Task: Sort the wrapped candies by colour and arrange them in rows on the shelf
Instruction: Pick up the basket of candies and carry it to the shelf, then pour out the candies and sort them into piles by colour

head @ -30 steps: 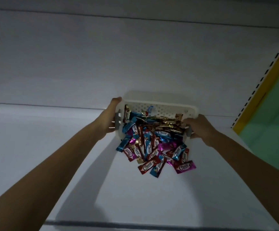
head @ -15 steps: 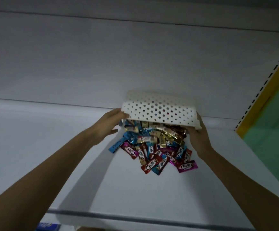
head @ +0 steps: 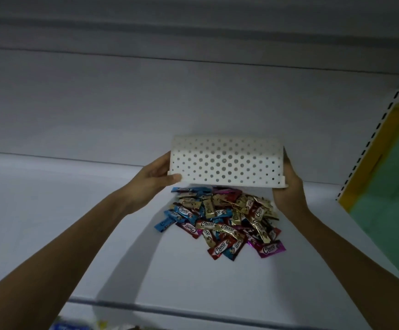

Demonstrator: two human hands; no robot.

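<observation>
Since the earlier frame, one white perforated basket [head: 227,163] has been lifted higher and tipped further over, and the candies [head: 224,222] that were beneath its rim now lie uncovered.

Items counted: one basket, one heap of candies, two hands.

Basket: held upside-down in the air above the rear of the heap, its dotted face turned toward the camera. Whether its lower rim touches the rearmost wrappers cannot be told.

Left hand [head: 155,179]: grips the left end of the basket, thumb pressed on the near face at the lower corner, fingers curled round the end.

Right hand [head: 289,189]: clasps the right end; its fingers go behind the basket and are hidden.

Candies: one loose, unsorted heap lying on the white shelf [head: 74,222], between the two wrists and toward the back panel [head: 146,103]. Wrappers overlap, so no full count can be made. Four wrapper colours are seen: blue, gold, red and magenta. Singles clear of the heap's edge: one blue candy [head: 164,225] at the left, one red candy [head: 220,250] at the near side, one magenta candy [head: 271,250] at the near right. No rows are formed.

Surroundings: one slotted upright [head: 370,148] at the right, with one yellow strip [head: 374,167] and one green panel [head: 398,186] beyond it. Blurred items show below the shelf's front lip, not identifiable
</observation>
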